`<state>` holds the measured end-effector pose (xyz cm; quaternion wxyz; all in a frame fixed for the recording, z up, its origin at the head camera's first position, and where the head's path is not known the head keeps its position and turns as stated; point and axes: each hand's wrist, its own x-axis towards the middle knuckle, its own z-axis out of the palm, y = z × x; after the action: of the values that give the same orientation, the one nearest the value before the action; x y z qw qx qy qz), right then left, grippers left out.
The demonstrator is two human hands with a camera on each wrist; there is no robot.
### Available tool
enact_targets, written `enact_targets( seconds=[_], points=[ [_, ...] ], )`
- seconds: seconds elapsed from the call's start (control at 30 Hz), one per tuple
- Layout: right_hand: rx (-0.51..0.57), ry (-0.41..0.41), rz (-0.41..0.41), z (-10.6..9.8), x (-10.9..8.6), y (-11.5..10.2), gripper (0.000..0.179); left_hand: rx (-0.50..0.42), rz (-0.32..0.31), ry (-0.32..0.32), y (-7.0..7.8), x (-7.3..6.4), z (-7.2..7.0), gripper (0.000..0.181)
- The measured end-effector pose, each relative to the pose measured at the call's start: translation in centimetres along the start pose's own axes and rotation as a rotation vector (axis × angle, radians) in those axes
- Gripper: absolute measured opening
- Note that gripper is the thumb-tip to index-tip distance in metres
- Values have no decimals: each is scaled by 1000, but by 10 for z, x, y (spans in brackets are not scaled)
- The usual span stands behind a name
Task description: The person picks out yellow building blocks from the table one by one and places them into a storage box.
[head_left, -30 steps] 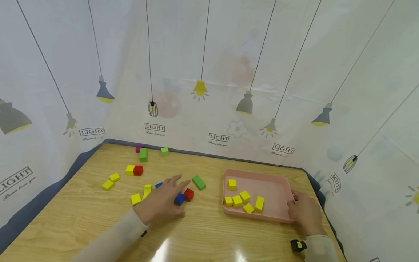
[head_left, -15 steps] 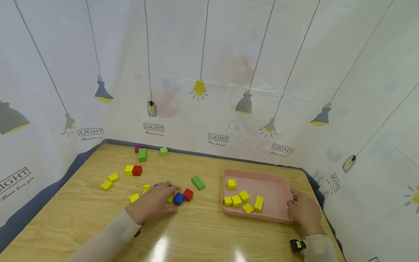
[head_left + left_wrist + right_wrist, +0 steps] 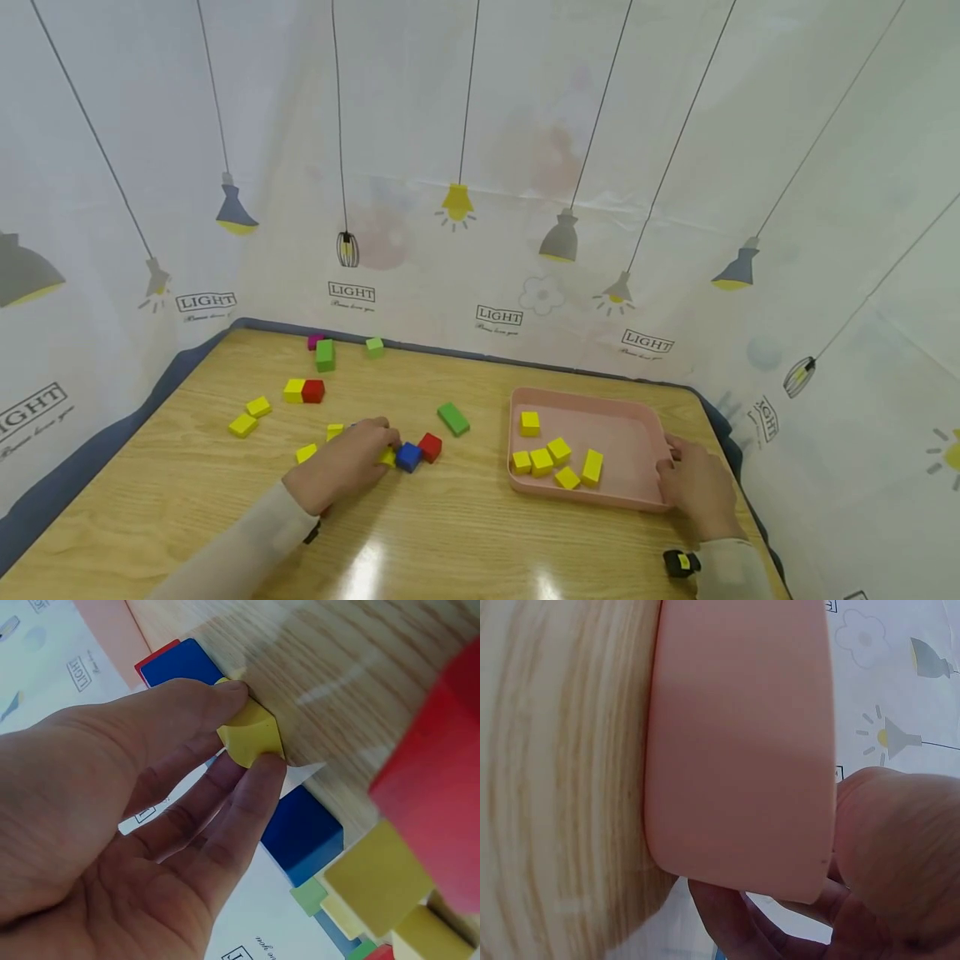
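My left hand (image 3: 342, 463) pinches a yellow block (image 3: 253, 733) between thumb and fingertips, low over the table. Touching or almost touching that block is a blue block (image 3: 408, 457), with a red block (image 3: 430, 447) against its far side. Another blue block (image 3: 302, 832) lies beyond the fingers in the left wrist view, mostly hidden by the hand in the head view. On the right, my right hand (image 3: 699, 483) grips the end of a pink tray (image 3: 630, 442), thumb at the rim and fingers curled underneath. Several yellow blocks (image 3: 541, 462) lie in the tray's left half.
A green block (image 3: 453, 418) lies between the left hand and the tray. Farther left are a yellow block (image 3: 294, 390) beside a red one (image 3: 313, 391), and two more yellow blocks (image 3: 243, 425). Green (image 3: 325, 355) and purple blocks (image 3: 315, 342) stand near the back edge.
My left hand has drawn back slightly to the left, and its spread fingers have closed in on the yellow block. The right hand and the tray have stayed put.
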<state>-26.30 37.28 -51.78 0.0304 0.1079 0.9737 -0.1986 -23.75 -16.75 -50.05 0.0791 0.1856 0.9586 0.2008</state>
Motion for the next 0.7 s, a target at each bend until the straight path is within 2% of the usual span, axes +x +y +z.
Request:
enact_targets(
  seconds=[0.27,0.7],
  points=[
    [9,-2,-8,0,-1,-1,63,-13,-20,-2,2,-1,-4,27],
    [18,13,-31,1,-1,0,63,36,12,71,2,1,-9,28]
  ],
)
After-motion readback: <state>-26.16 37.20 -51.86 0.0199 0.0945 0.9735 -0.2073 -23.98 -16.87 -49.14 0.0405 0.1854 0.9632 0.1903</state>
